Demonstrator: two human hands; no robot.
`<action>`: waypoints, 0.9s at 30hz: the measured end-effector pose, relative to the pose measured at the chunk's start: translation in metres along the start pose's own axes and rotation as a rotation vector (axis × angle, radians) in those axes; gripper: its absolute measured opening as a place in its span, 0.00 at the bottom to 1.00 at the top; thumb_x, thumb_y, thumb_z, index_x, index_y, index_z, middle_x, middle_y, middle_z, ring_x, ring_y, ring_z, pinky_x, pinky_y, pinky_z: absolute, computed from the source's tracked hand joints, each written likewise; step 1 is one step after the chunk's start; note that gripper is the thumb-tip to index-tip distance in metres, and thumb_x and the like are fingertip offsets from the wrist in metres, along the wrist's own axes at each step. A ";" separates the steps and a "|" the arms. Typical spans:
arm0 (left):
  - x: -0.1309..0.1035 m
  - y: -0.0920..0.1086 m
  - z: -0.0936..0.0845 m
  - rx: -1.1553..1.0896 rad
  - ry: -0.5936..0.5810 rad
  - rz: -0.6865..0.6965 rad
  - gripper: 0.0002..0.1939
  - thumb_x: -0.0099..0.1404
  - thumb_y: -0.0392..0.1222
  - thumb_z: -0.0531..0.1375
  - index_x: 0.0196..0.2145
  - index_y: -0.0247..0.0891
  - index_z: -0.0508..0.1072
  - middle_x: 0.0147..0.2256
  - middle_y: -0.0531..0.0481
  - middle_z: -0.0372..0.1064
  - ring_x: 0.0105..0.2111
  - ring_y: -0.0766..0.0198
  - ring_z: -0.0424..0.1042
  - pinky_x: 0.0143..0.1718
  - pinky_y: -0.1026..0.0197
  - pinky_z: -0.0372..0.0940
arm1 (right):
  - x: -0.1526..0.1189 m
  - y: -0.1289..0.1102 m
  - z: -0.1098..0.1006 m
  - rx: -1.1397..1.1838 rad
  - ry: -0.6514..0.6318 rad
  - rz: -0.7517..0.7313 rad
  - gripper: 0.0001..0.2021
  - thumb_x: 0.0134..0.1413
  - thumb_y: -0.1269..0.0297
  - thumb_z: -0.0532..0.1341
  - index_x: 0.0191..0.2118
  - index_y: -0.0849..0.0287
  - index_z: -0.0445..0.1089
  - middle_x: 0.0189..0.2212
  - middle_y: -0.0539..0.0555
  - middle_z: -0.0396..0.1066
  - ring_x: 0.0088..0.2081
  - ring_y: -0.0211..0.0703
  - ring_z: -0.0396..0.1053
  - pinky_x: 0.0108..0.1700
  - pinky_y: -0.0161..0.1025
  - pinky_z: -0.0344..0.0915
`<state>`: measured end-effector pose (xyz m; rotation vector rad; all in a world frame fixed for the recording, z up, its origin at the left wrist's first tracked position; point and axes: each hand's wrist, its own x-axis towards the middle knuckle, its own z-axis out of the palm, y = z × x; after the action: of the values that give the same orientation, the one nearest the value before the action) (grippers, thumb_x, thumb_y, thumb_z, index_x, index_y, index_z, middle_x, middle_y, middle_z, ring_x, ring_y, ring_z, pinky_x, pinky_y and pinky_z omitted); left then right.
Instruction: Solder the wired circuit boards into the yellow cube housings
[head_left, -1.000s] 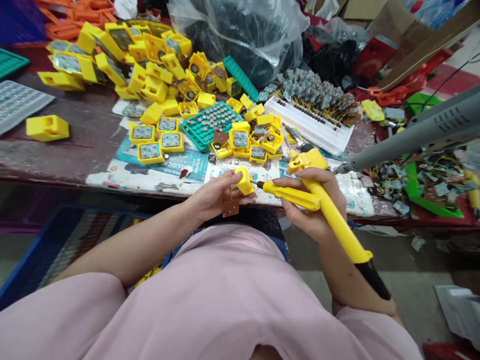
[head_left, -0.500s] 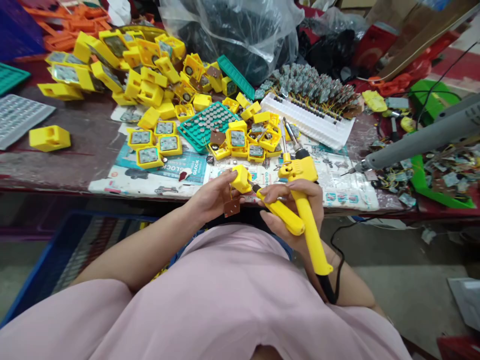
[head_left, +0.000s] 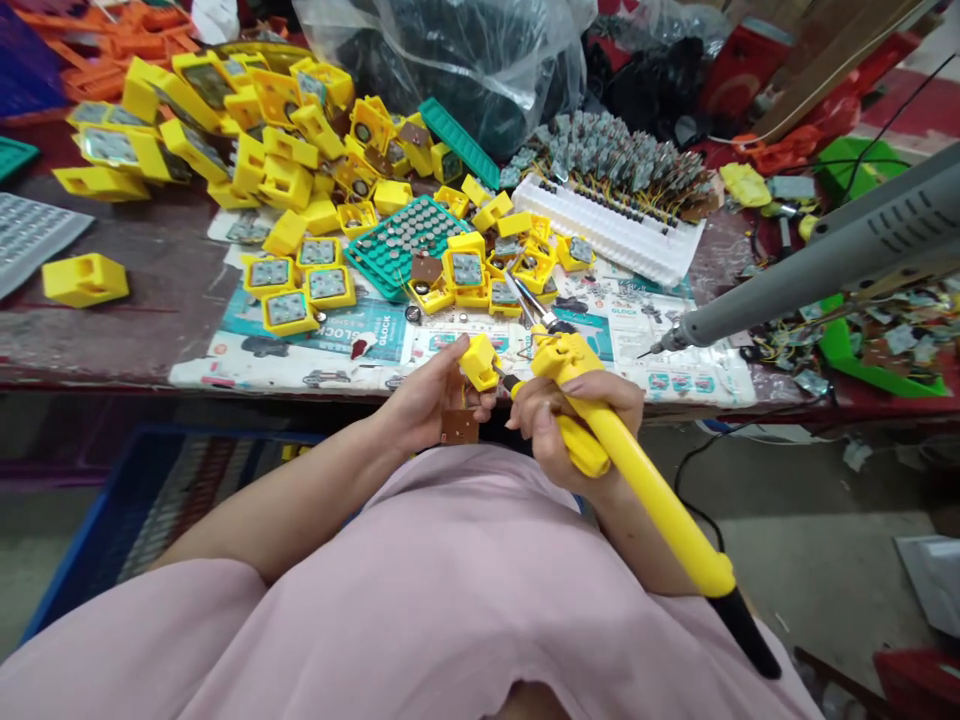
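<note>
My left hand is closed on a small yellow plastic housing, held just in front of the table edge. A brown circuit board hangs below it by thin wires. My right hand is wrapped round two tools at once. One is a yellow-handled screwdriver, its shaft pointing at the housing's right side; whether the tip sits inside is hidden. The other, a yellow soldering gun, lies across the hand with its metal tip up and left over the newspaper and its black cord end toward my body.
Yellow housings are heaped at the back left. Beyond my hands lies a green tray of small round metal parts. A white rack holds wired parts. From the right reaches a grey electric screwdriver, its bit over the table.
The soldering gun has tipped over in my right hand, its rear end swinging right and toward my body. My right fingers have curled further round the screwdriver. The view has shifted slightly.
</note>
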<state>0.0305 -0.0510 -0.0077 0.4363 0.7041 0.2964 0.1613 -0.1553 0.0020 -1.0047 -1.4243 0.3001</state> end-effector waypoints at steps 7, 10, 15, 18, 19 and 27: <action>-0.002 -0.003 0.018 -0.145 0.185 0.060 0.16 0.74 0.46 0.51 0.38 0.33 0.73 0.24 0.49 0.72 0.21 0.64 0.73 0.22 0.65 0.67 | 0.002 0.011 0.005 -0.036 0.053 -0.183 0.22 0.57 0.78 0.58 0.53 0.47 0.57 0.29 0.42 0.66 0.22 0.30 0.68 0.34 0.36 0.78; -0.001 -0.003 0.022 -0.160 0.203 0.070 0.14 0.73 0.45 0.53 0.38 0.34 0.73 0.23 0.51 0.70 0.21 0.64 0.73 0.22 0.65 0.67 | -0.004 0.019 0.000 -0.127 -0.002 -0.250 0.22 0.58 0.76 0.60 0.54 0.47 0.57 0.30 0.42 0.69 0.25 0.33 0.72 0.34 0.36 0.79; 0.000 -0.002 0.028 -0.237 0.241 0.073 0.15 0.73 0.45 0.51 0.36 0.33 0.72 0.20 0.52 0.67 0.17 0.65 0.68 0.20 0.65 0.66 | -0.012 0.026 -0.004 -0.215 -0.083 -0.224 0.16 0.59 0.72 0.61 0.49 0.44 0.61 0.27 0.41 0.72 0.29 0.38 0.76 0.38 0.41 0.81; 0.004 -0.006 0.031 -0.295 0.227 0.094 0.15 0.73 0.44 0.50 0.35 0.35 0.72 0.19 0.53 0.66 0.15 0.67 0.65 0.19 0.66 0.65 | -0.012 0.024 -0.002 -0.237 -0.089 -0.236 0.18 0.59 0.71 0.62 0.50 0.44 0.62 0.28 0.41 0.74 0.29 0.39 0.76 0.39 0.41 0.80; 0.005 -0.007 0.030 -0.309 0.223 0.105 0.15 0.72 0.44 0.50 0.34 0.35 0.71 0.19 0.53 0.65 0.15 0.67 0.65 0.19 0.66 0.64 | -0.011 0.023 -0.001 -0.241 -0.082 -0.251 0.18 0.58 0.71 0.63 0.51 0.44 0.63 0.28 0.41 0.74 0.29 0.39 0.76 0.38 0.41 0.80; 0.004 0.004 0.013 -0.001 0.077 -0.017 0.20 0.72 0.49 0.51 0.29 0.33 0.72 0.23 0.47 0.69 0.15 0.66 0.65 0.17 0.64 0.65 | 0.015 0.007 -0.004 0.017 -0.031 -0.174 0.20 0.61 0.76 0.55 0.53 0.44 0.58 0.21 0.40 0.63 0.20 0.35 0.68 0.30 0.37 0.75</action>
<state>0.0419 -0.0498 0.0010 0.4193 0.7820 0.2991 0.1702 -0.1421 0.0080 -0.8593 -1.5237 0.2000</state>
